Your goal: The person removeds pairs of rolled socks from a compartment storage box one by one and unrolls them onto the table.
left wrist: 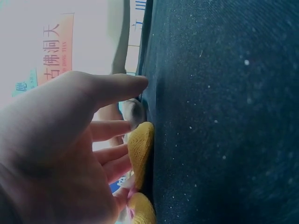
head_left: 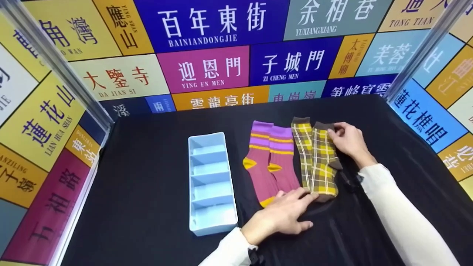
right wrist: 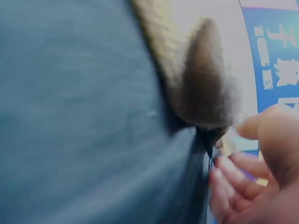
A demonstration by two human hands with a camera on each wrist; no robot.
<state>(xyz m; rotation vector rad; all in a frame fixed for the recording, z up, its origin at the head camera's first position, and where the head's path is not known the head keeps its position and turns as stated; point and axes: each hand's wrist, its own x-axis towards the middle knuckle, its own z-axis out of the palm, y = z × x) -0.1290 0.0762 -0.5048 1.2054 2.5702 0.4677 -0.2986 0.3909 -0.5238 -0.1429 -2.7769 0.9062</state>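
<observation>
Two pink socks point(head_left: 261, 166) with purple cuffs and yellow heels and toes lie side by side, partly overlapping. Right of them is a pair of yellow-and-brown plaid socks point(head_left: 320, 162) with dark brown cuffs. My left hand point(head_left: 282, 214) rests with spread, fairly straight fingers across the toe ends of both pairs. Yellow toes point(left wrist: 141, 147) show by its fingers in the left wrist view. My right hand point(head_left: 349, 138) pinches the cuff edge of the rightmost plaid sock between thumb and bent fingers. A blurred brown heel point(right wrist: 205, 84) partly hides that cuff in the right wrist view.
A light blue plastic box point(head_left: 213, 188) with several compartments in a row stands left of the socks. Black cloth point(head_left: 147, 177) covers the table. Panels with colourful printed signs point(head_left: 207, 70) rise behind and at both sides, joined by metal corner posts point(head_left: 66, 66).
</observation>
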